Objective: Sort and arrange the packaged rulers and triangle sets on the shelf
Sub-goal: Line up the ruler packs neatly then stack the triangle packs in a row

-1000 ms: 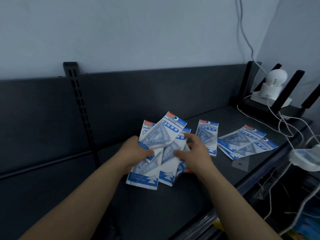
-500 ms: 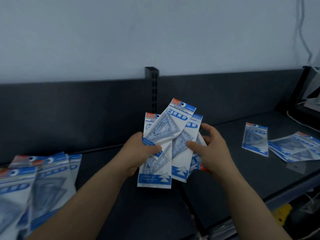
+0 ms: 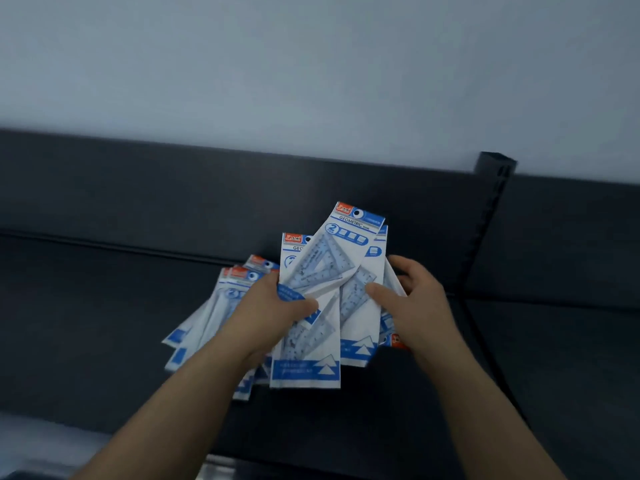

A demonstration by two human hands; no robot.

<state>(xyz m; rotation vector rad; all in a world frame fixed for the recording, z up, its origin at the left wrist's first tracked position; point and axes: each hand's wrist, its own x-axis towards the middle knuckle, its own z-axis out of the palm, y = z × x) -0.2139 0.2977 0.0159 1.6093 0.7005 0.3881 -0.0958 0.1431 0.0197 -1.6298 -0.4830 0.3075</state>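
A fanned bunch of white-and-blue triangle-set packs (image 3: 329,271) is held between both hands above the dark shelf (image 3: 104,323). My left hand (image 3: 273,313) grips the bunch from the left, thumb across the front pack. My right hand (image 3: 412,303) holds its right side, thumb on the front and fingers behind. Under my left wrist a spread pile of the same packs (image 3: 211,317) lies flat on the shelf, partly hidden by my arm and by the held bunch.
A dark back panel (image 3: 173,195) runs behind the shelf under a pale wall. A slotted upright post (image 3: 491,202) stands at the right, and another shelf section (image 3: 561,358) continues beyond it.
My view and both hands have swung left along the shelf, carrying the bunch. The upright post has shifted to the right and the packs at the right are out of sight. The left pile now lies under the bunch.
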